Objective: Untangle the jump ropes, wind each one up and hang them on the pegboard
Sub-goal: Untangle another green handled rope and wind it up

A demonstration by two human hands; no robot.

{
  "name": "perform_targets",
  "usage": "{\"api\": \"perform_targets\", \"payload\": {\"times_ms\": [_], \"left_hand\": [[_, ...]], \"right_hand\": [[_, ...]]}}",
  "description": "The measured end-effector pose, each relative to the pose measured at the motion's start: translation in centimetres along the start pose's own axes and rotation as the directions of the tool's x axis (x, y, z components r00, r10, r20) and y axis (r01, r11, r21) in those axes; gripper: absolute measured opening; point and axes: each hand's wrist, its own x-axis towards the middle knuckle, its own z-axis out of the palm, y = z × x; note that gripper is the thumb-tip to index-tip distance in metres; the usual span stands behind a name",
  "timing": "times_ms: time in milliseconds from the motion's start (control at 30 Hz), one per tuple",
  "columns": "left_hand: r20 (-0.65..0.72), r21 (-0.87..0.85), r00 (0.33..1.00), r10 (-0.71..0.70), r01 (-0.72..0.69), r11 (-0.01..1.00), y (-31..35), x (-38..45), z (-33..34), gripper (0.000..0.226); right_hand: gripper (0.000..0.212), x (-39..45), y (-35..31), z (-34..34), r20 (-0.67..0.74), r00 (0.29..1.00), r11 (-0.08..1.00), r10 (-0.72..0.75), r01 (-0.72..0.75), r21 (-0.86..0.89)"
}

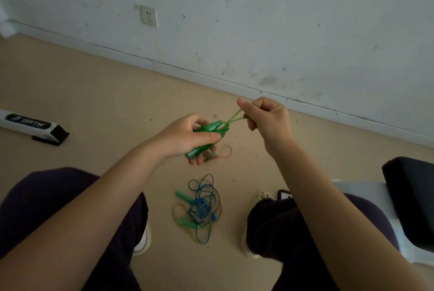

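Note:
My left hand [187, 137] grips the two green handles [206, 135] of a green jump rope held side by side above the floor. From the handles' tips the thin green cord [236, 118] runs up and right, pulled taut, into my right hand [265, 117], which pinches it between thumb and fingers. On the floor between my feet lies a tangled heap [202, 208] of blue cord, yellowish cord, blue handles and green handles. A loop of orange cord [225, 152] lies on the floor just below my left hand. No pegboard is in view.
My knees in dark trousers frame the heap, with a pale shoe [256, 222] to its right. A long white box with a black end [32, 127] lies at left. A black cushion [413, 199] sits at right. A scuffed white wall [258, 20] stands ahead.

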Motion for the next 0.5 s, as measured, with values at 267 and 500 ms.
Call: {"api": "perform_targets", "payload": {"times_ms": [267, 500], "left_hand": [[-0.358, 0.206, 0.929, -0.088, 0.171, 0.963, -8.6, 10.9, 0.0, 0.052], [-0.355, 0.072, 0.858, -0.372, 0.422, 0.904, -24.1, 20.1, 5.2, 0.048]], "right_hand": [[0.031, 7.1, 10.3, 1.8, -0.126, 0.975, 0.952, 0.183, -0.208, -0.226], [0.021, 11.9, 27.5, 3.4, -0.095, 0.854, 0.82, 0.512, -0.519, -0.24]]}}
